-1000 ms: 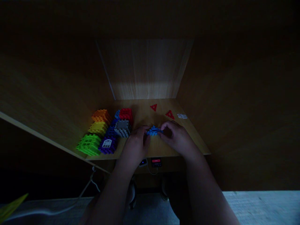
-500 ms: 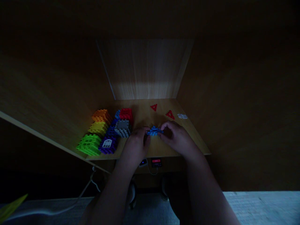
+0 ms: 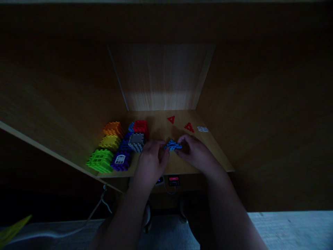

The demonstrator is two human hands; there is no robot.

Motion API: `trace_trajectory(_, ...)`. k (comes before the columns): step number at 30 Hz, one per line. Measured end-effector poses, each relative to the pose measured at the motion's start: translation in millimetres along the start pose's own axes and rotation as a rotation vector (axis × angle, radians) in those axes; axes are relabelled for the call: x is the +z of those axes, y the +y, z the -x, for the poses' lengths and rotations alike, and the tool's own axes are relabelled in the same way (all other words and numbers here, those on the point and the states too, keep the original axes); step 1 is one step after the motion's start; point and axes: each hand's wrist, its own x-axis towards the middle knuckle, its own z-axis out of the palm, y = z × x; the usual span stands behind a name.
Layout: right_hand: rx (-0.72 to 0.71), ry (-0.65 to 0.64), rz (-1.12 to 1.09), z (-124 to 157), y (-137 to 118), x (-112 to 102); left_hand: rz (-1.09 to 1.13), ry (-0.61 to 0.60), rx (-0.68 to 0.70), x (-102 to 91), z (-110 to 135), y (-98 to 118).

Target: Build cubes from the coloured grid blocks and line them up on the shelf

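Observation:
Between my two hands, just above the wooden shelf, is a small stack of blue triangular interlocking tiles point(image 3: 172, 145) with toothed edges. My left hand point(image 3: 152, 159) has its thumb and fingertips closed on the stack's left end. The right end is pinched by the thumb and index finger of my right hand point(image 3: 196, 152). Beyond the hands lie two red triangular tiles; one red triangle point(image 3: 171, 119) is farther back, and the other red triangle point(image 3: 189, 127) is nearer my right hand. A grey tile stack point(image 3: 136, 139) stands close to my left hand.
On the shelf's left side stand orange point(image 3: 113, 128), yellow point(image 3: 110, 142), green point(image 3: 100, 160), purple point(image 3: 121, 160) and red point(image 3: 141, 127) tile stacks. White pieces point(image 3: 202, 129) lie at the right. Wooden walls enclose the shelf point(image 3: 186, 166). Below its front edge is a phone-like device point(image 3: 173, 180) with a cable.
My left thumb has moved up and right against the blue stack. The stack has shifted very slightly right; my right hand stays almost still.

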Motion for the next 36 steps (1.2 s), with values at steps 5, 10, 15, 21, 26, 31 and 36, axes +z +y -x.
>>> trace_trajectory(5, -0.01, 0.012, -0.021, 0, 2, 2, -0.01, -0.026, 0.056, -3.1, 5, 3)
trace_trajectory(10, 0.019, 0.017, -0.048, -3, 1, 2, -0.023, -0.061, 0.162, -3.4, 9, 3)
trace_trajectory(15, 0.04, -0.022, -0.039, -18, -2, 1, -0.012, -0.103, 0.212, -3.1, 8, 3)
trace_trajectory(21, 0.055, -0.129, 0.081, -58, -2, 8, -0.032, -0.091, 0.21, -2.7, 7, 4)
trace_trajectory(26, 0.048, -0.151, 0.16, -88, -3, 20, -0.043, -0.109, 0.207, -2.9, 7, 4)
trace_trajectory(31, 0.023, -0.111, 0.257, -96, 5, 15, -0.035, -0.101, 0.198, -2.4, 7, 4)
trace_trajectory(36, 0.039, -0.06, 0.441, -94, 21, 16, -0.032, -0.141, 0.202, -2.3, 7, 4)
